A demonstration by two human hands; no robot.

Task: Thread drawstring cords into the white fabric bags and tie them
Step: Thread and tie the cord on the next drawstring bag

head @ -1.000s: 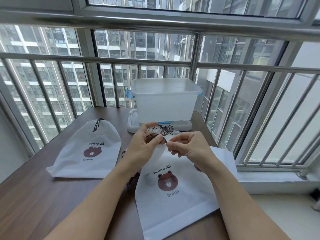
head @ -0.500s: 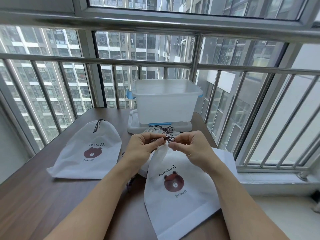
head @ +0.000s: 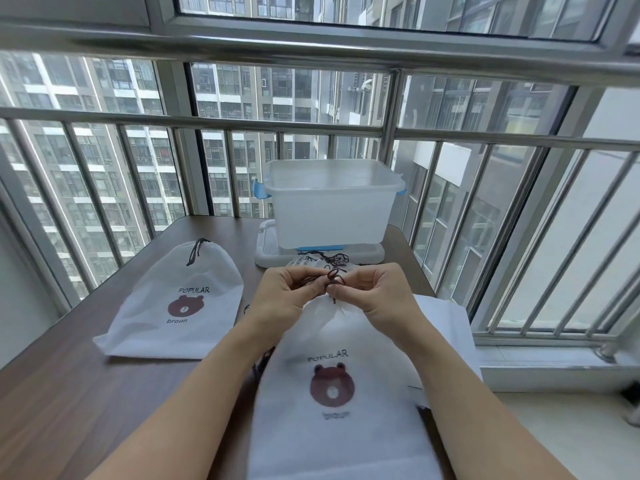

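A white fabric bag (head: pixel 332 427) with a brown bear print hangs in front of me, its gathered mouth raised between my hands. My left hand (head: pixel 287 296) and my right hand (head: pixel 375 296) each pinch the dark brown drawstring cord (head: pixel 334 279) at the bag's mouth, fingertips almost touching. A second white bear bag (head: pixel 173 306) lies flat on the table at the left, its mouth drawn shut with a dark cord (head: pixel 195 252).
A translucent plastic bin (head: pixel 332 202) stands on its lid (head: pixel 270 254) at the table's far edge, with more bags and cords (head: pixel 311 261) before it. White bags (head: pixel 446 327) lie under my right arm. Steel railings close the far side and the right.
The bag in my hands has swung nearer and lower in view. My hands have drawn closer together on the cord at its mouth.
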